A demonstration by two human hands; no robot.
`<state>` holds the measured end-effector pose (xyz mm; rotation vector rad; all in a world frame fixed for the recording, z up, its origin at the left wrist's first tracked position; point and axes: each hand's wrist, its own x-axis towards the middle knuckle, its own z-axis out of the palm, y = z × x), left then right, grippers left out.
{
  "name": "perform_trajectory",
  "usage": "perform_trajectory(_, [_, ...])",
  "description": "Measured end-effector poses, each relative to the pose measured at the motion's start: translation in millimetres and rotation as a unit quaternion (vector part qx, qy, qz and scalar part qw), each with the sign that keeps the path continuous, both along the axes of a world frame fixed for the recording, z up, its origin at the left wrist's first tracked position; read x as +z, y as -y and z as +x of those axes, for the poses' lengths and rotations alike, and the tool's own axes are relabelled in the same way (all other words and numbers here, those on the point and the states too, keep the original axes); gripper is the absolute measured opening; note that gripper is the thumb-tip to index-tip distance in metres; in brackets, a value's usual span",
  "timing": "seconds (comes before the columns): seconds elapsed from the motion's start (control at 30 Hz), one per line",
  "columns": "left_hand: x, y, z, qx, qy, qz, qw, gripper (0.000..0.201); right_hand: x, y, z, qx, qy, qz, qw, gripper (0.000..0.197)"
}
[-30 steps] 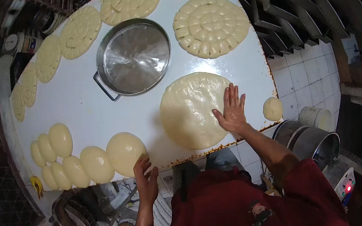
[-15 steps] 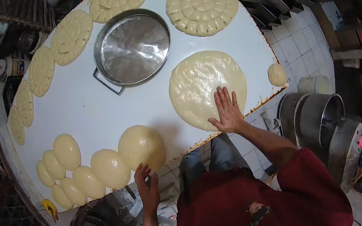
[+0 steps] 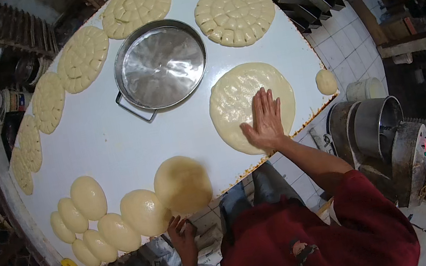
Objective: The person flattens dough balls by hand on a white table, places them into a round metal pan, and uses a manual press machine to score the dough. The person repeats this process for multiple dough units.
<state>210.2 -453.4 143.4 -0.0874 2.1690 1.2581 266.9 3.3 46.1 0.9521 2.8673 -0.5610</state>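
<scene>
Touching flat dough (image 3: 228, 104), right hand (image 3: 266, 123) (rusty edge (image 3: 316, 112) near, white tabletop (image 3: 130, 147) leftward)

Head view: left fisheye of side-by-side pair, worn above and behind hands. Faces steeply down and forward over table (image 3: 97, 153). Near enough for shirt (image 3: 316, 234) below right hand (image 3: 265, 123) and left hand (image 3: 183, 240); wide enough for pan (image 3: 158, 65) beyond them. Table edge slants up rightward past both.

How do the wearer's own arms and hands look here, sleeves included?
The right hand and left hand are bare and ungloved. The right forearm is uncovered below a short, plain-looking dark red sleeve; the left sleeve can't be made out.
</scene>
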Motion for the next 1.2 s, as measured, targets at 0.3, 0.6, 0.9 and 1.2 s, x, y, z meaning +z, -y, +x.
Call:
perform_trajectory(0.3, [8,-45,-27,-0.026,-0.01,0.024,0.999,0.048,-10,-42,-14,-0.021,0.017,0.015,1.0,0.122])
perform_trajectory(0.6, [14,-100,-22,-0.001,-0.017,0.002,1.0,0.047,-17,-95,-42,0.005,-0.018,-0.052,0.998,0.117])
perform_trajectory(0.9, [11,-159,-2,0.033,-0.052,-0.03,0.998,0.046,-20,-110,-91,0.145,0.033,0.011,0.989,0.121])
perform_trajectory(1.2, [8,-153,29,0.105,-0.02,-0.023,0.994,0.049,-22,-86,-132,0.234,0.031,-0.01,0.972,0.118])
